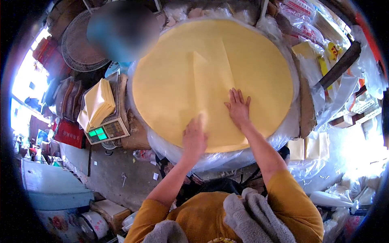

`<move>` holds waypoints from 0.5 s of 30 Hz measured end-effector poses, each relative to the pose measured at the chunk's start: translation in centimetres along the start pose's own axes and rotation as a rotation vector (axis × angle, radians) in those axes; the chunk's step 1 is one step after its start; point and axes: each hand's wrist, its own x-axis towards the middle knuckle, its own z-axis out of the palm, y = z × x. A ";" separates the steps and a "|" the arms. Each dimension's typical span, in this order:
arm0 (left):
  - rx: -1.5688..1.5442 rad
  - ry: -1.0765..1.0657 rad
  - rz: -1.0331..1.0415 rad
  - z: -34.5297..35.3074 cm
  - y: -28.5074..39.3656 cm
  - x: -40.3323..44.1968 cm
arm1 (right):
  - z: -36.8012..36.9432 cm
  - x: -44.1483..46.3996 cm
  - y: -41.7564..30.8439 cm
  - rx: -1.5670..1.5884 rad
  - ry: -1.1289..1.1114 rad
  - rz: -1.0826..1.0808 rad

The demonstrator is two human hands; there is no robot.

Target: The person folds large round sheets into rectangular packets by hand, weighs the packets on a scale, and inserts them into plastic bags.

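Note:
A large round yellow sheet covers the round table in front of me, with a raised fold or loose flap running up its middle. My right hand lies on the yellow surface just right of the fold, fingers spread and pointing away from me. Near the lower end of the fold, my left hand is on the sheet, blurred; its fingers are not clear enough to tell how they are held.
Left of the table, folded yellow sheets rest on a scale with a lit green display. A round fan and a blurred person are at the upper left. Clear plastic hangs around the table edge. A dark bar juts in at right.

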 end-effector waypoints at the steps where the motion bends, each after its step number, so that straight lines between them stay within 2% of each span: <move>1: 0.043 -0.012 0.102 0.5 0.1 0.2 | -0.2 0.1 -0.1 0.041 -0.056 0.023; 3: 0.124 -0.025 0.305 2.2 -0.1 1.3 | -0.8 0.7 0.0 0.063 -0.147 0.030; 5: 0.117 -0.092 0.284 3.6 -0.6 1.3 | -1.3 1.2 0.4 0.023 -0.220 -0.002; 6: 0.115 -0.121 0.275 4.0 -0.7 1.5 | -1.2 1.9 0.9 0.053 -0.201 -0.025; 7: 0.072 -0.053 0.291 4.2 -0.8 1.5 | -0.8 2.4 1.4 0.086 -0.185 -0.046; 10: 0.196 -0.182 0.290 2.9 -0.4 3.7 | 1.7 6.2 3.7 0.138 -0.147 -0.072; 11: 0.133 -0.148 0.218 3.2 -1.2 5.6 | 2.8 7.8 4.5 0.148 -0.142 -0.073; 13: 0.002 -0.074 0.075 4.1 -3.2 12.1 | 2.5 11.6 5.1 0.350 -0.071 0.153; 14: -0.082 0.057 -0.011 4.2 -3.5 15.1 | 2.3 13.3 5.4 0.452 -0.033 0.266; 15: -0.167 0.186 -0.096 4.4 -3.9 18.0 | 4.4 14.7 5.9 0.421 0.206 0.236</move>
